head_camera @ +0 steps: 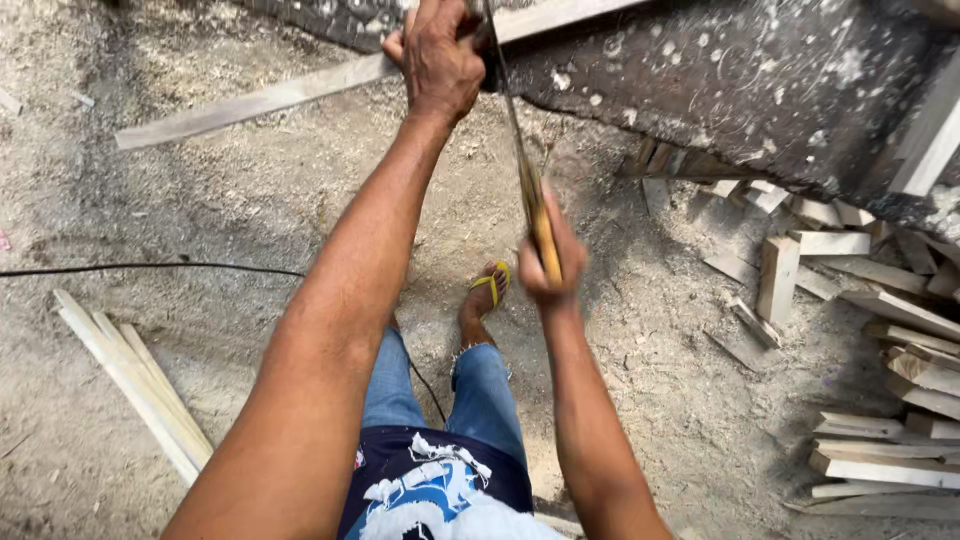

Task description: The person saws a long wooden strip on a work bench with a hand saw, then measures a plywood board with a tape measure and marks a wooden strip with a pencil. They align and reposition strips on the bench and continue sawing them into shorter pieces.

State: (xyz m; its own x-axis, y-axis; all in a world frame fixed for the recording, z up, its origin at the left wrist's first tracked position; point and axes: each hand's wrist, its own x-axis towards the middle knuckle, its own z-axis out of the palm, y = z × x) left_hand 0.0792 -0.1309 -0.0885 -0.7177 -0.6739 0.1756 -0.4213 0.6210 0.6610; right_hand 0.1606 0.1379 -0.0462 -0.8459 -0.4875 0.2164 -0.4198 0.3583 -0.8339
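Two hands engaged | left hand [437, 55] clamped on wooden strip [250, 102]; right hand [548, 262] fist-closed around handsaw [522, 165] handle

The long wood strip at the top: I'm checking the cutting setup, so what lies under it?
Under the wood strip lies sawdust-covered ground; its right part rests on the dark workbench. The left hand covers the spot beside the saw.
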